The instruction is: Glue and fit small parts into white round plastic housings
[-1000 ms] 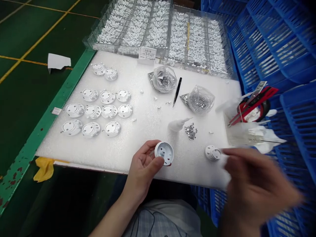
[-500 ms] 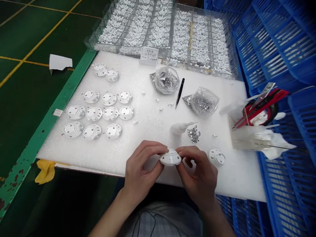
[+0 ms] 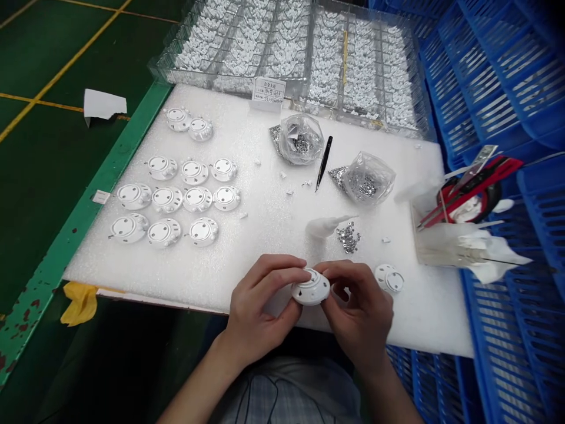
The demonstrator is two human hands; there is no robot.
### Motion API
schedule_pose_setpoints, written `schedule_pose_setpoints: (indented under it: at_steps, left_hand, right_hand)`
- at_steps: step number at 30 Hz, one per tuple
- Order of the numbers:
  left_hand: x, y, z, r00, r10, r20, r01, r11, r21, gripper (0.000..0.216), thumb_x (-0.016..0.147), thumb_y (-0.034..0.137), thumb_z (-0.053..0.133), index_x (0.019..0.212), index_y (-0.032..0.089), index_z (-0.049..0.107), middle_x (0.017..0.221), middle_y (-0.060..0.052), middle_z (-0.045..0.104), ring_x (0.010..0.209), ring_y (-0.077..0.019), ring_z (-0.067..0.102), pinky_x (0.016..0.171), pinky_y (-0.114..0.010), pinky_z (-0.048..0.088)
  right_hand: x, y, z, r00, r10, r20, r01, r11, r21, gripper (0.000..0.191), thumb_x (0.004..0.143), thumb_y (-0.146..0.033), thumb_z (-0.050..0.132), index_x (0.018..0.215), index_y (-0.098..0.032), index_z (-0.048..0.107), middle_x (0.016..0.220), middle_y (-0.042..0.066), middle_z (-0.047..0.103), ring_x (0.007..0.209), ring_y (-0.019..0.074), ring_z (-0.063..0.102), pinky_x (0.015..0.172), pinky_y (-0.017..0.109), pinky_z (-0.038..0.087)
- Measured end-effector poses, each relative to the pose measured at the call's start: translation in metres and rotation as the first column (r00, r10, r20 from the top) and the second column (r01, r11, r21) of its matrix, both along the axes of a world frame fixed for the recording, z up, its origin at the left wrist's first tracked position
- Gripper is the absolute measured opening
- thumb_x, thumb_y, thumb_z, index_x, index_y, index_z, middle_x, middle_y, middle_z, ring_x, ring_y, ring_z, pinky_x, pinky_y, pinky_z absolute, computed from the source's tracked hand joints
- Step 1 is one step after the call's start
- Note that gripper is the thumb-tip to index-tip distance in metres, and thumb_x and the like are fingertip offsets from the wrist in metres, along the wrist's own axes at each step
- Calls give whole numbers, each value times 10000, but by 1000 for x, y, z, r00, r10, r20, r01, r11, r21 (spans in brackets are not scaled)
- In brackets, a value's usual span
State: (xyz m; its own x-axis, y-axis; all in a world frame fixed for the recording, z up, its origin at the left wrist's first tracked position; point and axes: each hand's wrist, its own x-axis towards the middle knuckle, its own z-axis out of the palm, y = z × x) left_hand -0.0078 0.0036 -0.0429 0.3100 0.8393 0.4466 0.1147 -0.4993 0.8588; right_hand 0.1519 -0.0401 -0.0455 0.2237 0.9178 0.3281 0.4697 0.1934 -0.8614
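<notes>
Both my left hand [image 3: 260, 307] and my right hand [image 3: 359, 309] grip a round white plastic cap [image 3: 311, 287] at the front of the white foam sheet [image 3: 424, 312], its domed side up. A similar cap [image 3: 389, 278] lies just right of my right hand. A white squeeze bottle [image 3: 322, 227] lies on its side above my hands, beside a small pile of silver rhinestones [image 3: 348, 238]. Farther up are black tweezers [image 3: 323, 164] and two plastic bags of rhinestones [image 3: 301, 140] [image 3: 368, 179]. Several more caps stand in rows at the left [image 3: 197, 199].
Clear plastic trays [image 3: 247, 59] packed with small white parts stand behind the foam, with a paper label [image 3: 268, 93]. A clear box [image 3: 445, 241] holds red-handled tools at the right. Blue plastic crates [image 3: 494, 70] line the right side. A green edge [image 3: 106, 176] borders the left.
My right hand has come in from a blurred position at the right and now grips the cap too. The cap has turned from underside-up to dome-up and shifted slightly right.
</notes>
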Motion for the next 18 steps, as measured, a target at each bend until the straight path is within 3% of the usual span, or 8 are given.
schedule_pose_setpoints:
  at_steps: [2,6,8,11,13,15,18]
  left_hand:
    - [0,0,0,1000,-24,2,24,1000,-13,197,929,103,755,1101,195,735,1117,-62,760,998,-168,740,906,-251,624]
    - [2,-1,-2,996,70,48,-65,993,-98,107,973,145,738,1049,218,720,1025,-32,760,929,-150,734,838,-229,611]
    - [3,-1,-3,993,100,57,-91,985,-147,96,992,153,709,1055,225,704,1019,-31,750,929,-153,728,800,-225,604]
    - [3,0,-4,997,68,34,-62,984,-167,136,991,107,683,1060,224,689,1050,-31,742,956,-149,722,799,-214,593]
    - [2,2,-4,999,32,10,-30,991,-134,180,969,64,686,1064,216,690,1078,-35,738,979,-146,718,849,-217,587]
    - [1,3,-4,1000,1,-8,-2,994,-107,226,950,21,674,1072,211,692,1106,-40,736,1006,-147,718,902,-226,584]
    - [1,3,-4,1000,-15,-19,13,995,-102,255,948,-2,649,1075,214,692,1119,-40,739,1012,-150,723,914,-240,592]
  right_hand:
    - [0,-2,1,1000,-4,12,4,1000,-2,213,903,-83,706,982,-256,609,905,-12,760,685,121,682,500,227,446]
    - [10,-5,15,982,161,103,-159,987,-26,233,903,-115,685,1087,-247,626,940,-5,743,707,119,670,567,240,479]
    - [18,-1,23,987,77,142,-71,996,-49,206,932,-186,680,1127,-241,640,914,-5,715,672,116,631,564,250,470]
    - [29,17,28,938,-182,295,189,982,3,218,918,-316,751,1111,-239,687,890,5,666,681,139,580,595,285,471]
    - [33,31,27,901,-186,392,200,980,7,246,885,-354,788,1093,-238,725,964,38,664,786,181,609,683,328,506]
    - [34,41,26,938,-115,327,140,989,-56,145,894,-347,770,987,-241,735,999,46,674,845,195,628,726,339,512]
    - [36,43,32,991,-96,-98,86,991,-106,148,931,-388,706,949,-242,693,1039,51,720,848,190,656,665,309,496]
